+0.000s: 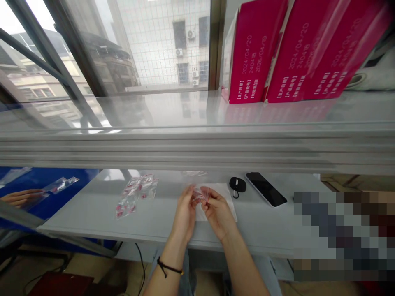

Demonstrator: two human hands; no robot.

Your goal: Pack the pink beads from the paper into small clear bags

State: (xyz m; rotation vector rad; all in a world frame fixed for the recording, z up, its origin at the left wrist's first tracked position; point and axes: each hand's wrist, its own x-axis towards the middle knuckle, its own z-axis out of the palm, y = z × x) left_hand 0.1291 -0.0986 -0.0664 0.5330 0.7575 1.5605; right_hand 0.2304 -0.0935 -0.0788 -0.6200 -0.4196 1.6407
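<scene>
Between my two hands is a small clear plastic bag point(201, 194) with a reddish edge, held over the desk. My left hand point(186, 203) has its fingers closed on the bag's left side. The fingers of my right hand point(217, 207) pinch its right side. What the bag contains is too small to make out. Beneath my hands lies a white sheet point(228, 204), partly covered by them. To the left, several clear bags with small pink-red pieces point(133, 195) lie in an overlapping group. Another clear bag point(196, 173) shows just under the shelf edge.
A black smartphone point(266, 189) and a black pouch with a clip point(237, 185) lie to the right. Above the desk runs a grey shelf point(173, 148) bearing red boxes point(256, 53). At far left, another person's hand point(24, 197) touches a clear bag on a blue surface.
</scene>
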